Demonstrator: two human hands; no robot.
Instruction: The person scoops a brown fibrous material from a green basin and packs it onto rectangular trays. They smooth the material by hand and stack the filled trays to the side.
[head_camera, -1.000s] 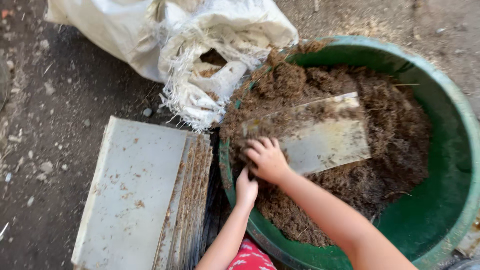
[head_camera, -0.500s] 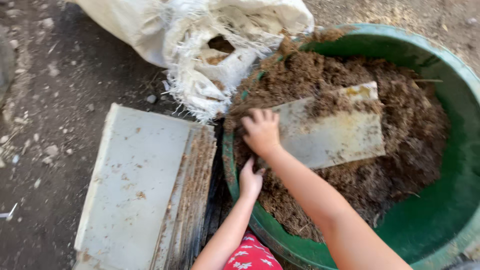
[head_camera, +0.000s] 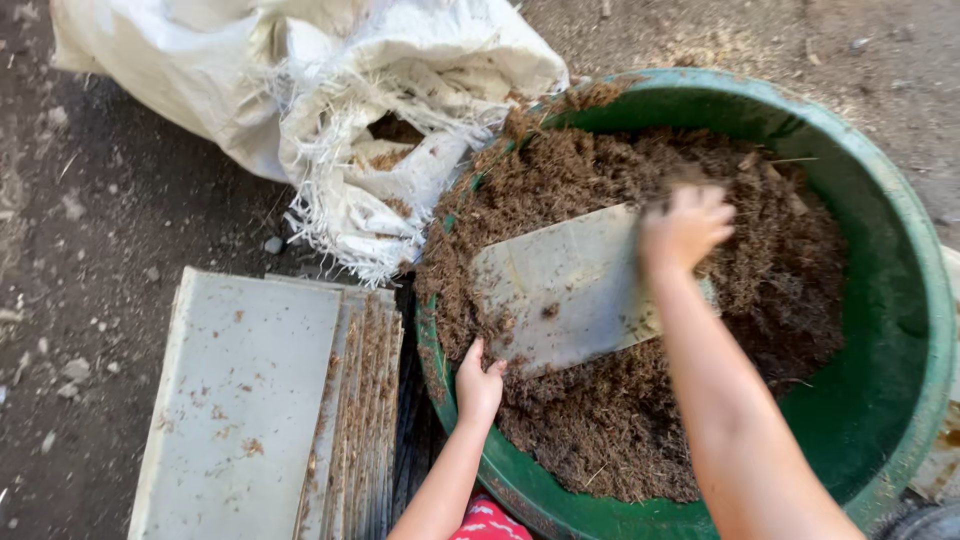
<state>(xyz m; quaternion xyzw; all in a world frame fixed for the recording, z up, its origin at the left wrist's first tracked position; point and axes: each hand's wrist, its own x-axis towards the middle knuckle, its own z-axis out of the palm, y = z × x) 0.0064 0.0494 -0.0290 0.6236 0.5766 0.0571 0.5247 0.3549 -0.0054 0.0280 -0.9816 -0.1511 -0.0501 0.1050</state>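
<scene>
A large green tub (head_camera: 905, 300) holds a heap of brown fibrous soil (head_camera: 610, 430). A flat grey tray (head_camera: 560, 290) lies tilted on the soil inside it. My left hand (head_camera: 480, 378) grips the tray's near left corner at the tub's rim. My right hand (head_camera: 685, 225) is blurred with motion. It is at the tray's far right edge, fingers spread over the soil, with nothing held that I can see.
A stack of grey trays (head_camera: 250, 400) dusted with soil lies on the dirt ground left of the tub. A white woven sack (head_camera: 330, 110) with a frayed open mouth leans against the tub's far left rim. Small stones dot the ground.
My right hand has swept from the tray's left side across to its far right edge. More of the tray's surface is bare. My left hand has stayed at the near corner.
</scene>
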